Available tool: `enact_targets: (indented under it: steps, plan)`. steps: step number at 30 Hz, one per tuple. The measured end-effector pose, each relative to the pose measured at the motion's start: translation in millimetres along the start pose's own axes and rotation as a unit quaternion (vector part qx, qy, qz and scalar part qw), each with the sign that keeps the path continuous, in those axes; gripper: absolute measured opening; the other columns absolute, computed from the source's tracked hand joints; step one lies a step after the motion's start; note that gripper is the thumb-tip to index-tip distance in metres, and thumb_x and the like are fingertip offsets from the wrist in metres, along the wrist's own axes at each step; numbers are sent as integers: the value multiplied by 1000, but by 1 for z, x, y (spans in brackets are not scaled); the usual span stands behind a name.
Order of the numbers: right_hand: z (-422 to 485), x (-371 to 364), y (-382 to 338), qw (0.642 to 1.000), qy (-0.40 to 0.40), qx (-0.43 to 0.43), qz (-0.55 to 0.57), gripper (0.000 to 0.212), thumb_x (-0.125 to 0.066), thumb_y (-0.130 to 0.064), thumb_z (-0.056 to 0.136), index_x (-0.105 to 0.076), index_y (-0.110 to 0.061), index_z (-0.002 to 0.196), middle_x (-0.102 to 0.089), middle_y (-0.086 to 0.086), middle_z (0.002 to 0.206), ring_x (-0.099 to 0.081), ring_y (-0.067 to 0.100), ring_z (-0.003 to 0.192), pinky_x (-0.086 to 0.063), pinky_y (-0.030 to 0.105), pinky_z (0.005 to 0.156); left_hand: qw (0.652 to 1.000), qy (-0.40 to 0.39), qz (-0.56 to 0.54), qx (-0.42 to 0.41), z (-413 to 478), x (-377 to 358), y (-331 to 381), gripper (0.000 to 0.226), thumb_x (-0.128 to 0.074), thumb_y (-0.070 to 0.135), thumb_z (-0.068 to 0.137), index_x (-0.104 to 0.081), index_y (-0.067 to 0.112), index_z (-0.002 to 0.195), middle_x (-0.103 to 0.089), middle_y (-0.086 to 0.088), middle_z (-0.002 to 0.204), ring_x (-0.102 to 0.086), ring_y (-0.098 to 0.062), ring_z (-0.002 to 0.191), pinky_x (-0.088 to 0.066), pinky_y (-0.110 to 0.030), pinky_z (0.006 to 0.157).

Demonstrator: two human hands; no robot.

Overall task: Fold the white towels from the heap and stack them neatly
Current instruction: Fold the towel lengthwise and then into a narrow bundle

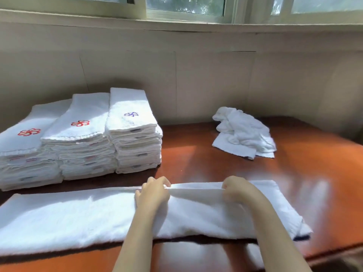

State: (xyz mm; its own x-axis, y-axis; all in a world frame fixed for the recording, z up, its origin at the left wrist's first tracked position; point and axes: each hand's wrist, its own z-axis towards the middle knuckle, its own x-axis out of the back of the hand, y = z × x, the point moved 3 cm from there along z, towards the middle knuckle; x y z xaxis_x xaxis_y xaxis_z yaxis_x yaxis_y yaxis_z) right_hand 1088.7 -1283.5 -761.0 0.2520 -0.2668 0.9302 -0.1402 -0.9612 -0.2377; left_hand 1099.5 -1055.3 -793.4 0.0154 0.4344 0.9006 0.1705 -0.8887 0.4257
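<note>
Across the far left of the brown table (196,154) three stacks of folded towels (84,138) stand side by side, touching one another, close to the pale wall (196,75). The two left stacks show a red emblem on top and the right one a purple emblem. Far on the right, well apart from the stacks, lies the heap (243,132) of crumpled white towels, its lowest piece spread flat on the wood. Bare tabletop runs between the stacks and the heap, and nothing lies between my hands and either of them. A window (184,6) runs along the top of the wall.

Along the near edge of the table lies the towel (68,218) I am working on, a long white strip. Its long axis runs left to right, with the left end reaching the left border of the view just near the stacks and the right end pointing slightly towards the near right. A dark stripe shows at its near right corner.

My left hand (155,193) pinches the far long edge of this towel near its middle, fingers curled over the hem. My right hand (237,191) grasps the same edge a little to the right, and the cloth between the two is pulled taut and raised a little off the rest
</note>
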Motion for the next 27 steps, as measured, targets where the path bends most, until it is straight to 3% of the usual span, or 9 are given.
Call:
enact_targets:
  steps: [2, 5, 8, 12, 16, 18, 21, 24, 27]
  plan:
    - [-7, 7, 18, 999, -34, -14, -2, 17, -45, -5, 85, -50, -12, 70, -49, 2, 70, -49, 21, 70, -32, 19, 51, 1000, -2, -4, 10, -6, 0, 3, 43, -40, 8, 84, -57, 40, 107, -47, -1, 118, -46, -23, 119, -31, -38, 103]
    - [-17, 22, 49, 997, -44, -52, -32, 24, -44, -8, 91, -62, -11, 106, -57, 1, 84, -51, 20, 82, -33, 16, 51, 999, 32, -4, 16, -13, 0, 7, 44, -39, 7, 85, -57, 39, 110, -49, -3, 121, -46, -24, 119, -33, -37, 103]
    - [-17, 27, 86, 994, -15, -101, 46, 16, -44, 0, 82, -53, -11, 76, -49, 4, 71, -46, 19, 65, -32, 20, 53, 998, 62, -7, 33, -19, -4, 17, 45, -39, 5, 86, -58, 36, 111, -51, -3, 121, -44, -25, 119, -34, -37, 102]
    - [-6, 29, 129, 957, 154, -174, 173, 22, -50, -9, 84, -51, -12, 62, -56, 9, 76, -56, 28, 77, -41, 26, 66, 999, 36, 5, 7, -18, -7, 32, 33, -39, 22, 93, -60, 43, 108, -49, 2, 122, -45, -22, 119, -32, -42, 104]
    - [6, 18, 135, 941, 211, -178, 193, 29, -49, -29, 96, -56, -14, 72, -63, 11, 93, -56, 31, 85, -41, 30, 67, 999, 45, -2, -19, -13, -5, 31, 21, -47, 31, 94, -64, 41, 97, -52, 5, 111, -49, -20, 113, -37, -44, 99]
    - [10, 13, 135, 940, 215, -186, 190, 24, -46, -30, 98, -60, -12, 89, -62, 12, 104, -55, 32, 95, -40, 31, 71, 997, 65, -12, -34, -14, -6, 33, 19, -49, 29, 94, -64, 41, 88, -52, 6, 103, -51, -19, 107, -41, -44, 94]
    - [12, 13, 137, 932, 240, -192, 192, 20, -43, -29, 99, -52, -12, 104, -58, 11, 99, -51, 31, 90, -37, 31, 70, 995, 75, -40, -50, -14, -5, 36, 23, -52, 27, 92, -56, 41, 74, -52, 9, 91, -53, -16, 98, -44, -41, 90]
    - [12, 13, 135, 929, 255, -194, 185, 17, -41, -27, 100, -46, -13, 106, -52, 9, 90, -46, 29, 83, -36, 31, 69, 995, 86, -14, -43, -15, -9, 40, 21, -45, 25, 98, -51, 37, 82, -50, 12, 91, -50, -16, 99, -40, -41, 92]
    - [13, 12, 131, 932, 253, -206, 156, 18, -40, -23, 101, -43, -8, 109, -59, 16, 103, -47, 31, 83, -36, 32, 68, 990, 133, 35, -30, -18, -17, 47, 21, -39, 17, 99, -48, 34, 92, -48, 10, 93, -44, -16, 97, -38, -41, 91]
